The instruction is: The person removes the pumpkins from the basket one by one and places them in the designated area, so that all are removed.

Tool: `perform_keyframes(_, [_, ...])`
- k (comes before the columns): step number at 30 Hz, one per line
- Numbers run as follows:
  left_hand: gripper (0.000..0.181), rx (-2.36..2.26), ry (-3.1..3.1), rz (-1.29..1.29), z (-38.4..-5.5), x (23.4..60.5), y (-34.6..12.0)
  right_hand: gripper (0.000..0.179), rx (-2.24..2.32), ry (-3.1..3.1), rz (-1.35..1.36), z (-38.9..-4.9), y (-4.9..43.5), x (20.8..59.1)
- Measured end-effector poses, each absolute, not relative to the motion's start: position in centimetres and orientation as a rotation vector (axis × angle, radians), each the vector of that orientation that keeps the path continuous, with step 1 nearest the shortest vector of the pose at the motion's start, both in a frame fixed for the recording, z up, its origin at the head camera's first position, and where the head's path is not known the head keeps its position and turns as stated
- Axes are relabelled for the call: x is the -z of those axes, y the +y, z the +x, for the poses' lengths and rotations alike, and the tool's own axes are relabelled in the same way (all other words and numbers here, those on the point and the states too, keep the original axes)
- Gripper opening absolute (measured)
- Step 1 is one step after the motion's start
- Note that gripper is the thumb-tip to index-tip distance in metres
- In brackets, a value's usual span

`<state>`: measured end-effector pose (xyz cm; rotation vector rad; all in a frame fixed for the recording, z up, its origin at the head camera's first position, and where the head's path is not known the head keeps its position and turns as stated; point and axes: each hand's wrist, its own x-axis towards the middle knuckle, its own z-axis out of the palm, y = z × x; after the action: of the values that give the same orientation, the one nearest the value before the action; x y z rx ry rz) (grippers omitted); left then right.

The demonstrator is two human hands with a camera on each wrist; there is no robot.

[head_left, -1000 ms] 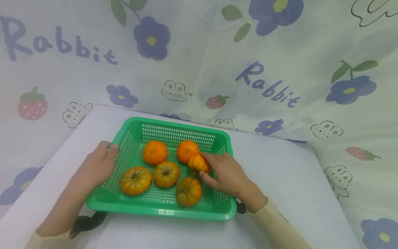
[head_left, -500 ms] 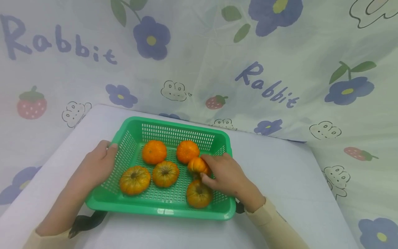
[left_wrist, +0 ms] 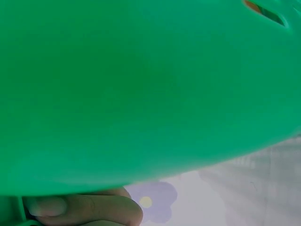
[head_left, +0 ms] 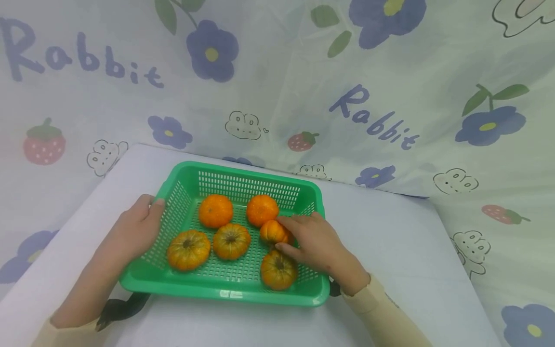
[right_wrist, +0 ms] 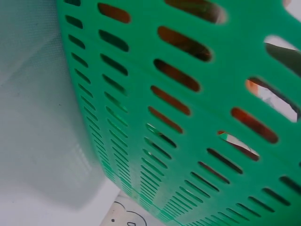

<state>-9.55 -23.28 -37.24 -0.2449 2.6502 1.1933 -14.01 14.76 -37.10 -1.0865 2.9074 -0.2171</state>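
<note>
Left hand (head_left: pixel 132 230): we see it gripping the green basket (head_left: pixel 225 294) by its left rim.
Right hand (head_left: pixel 315 242): thumb and fingers pinch the small pumpkin (head_left: pixel 273 233) inside the basket, near its right wall.
Basket contents: we count five more pumpkins (head_left: pixel 231 241) (two orange behind, three green-tinged in front).
White table (head_left: pixel 381 241): under the basket.

Green basket (left_wrist: pixel 141 94); fingers (left_wrist: pixel 99 210) at its edge; purple flower (left_wrist: pixel 157 200)
</note>
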Motion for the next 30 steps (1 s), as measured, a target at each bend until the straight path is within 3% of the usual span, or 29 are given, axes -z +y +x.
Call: perform_keyframes(30, [0.073, -1.422, 2.507, -0.262, -9.91, 37.71, -23.69, 0.052, 0.478, 2.955, -1.052, -14.04, 15.14, 37.46])
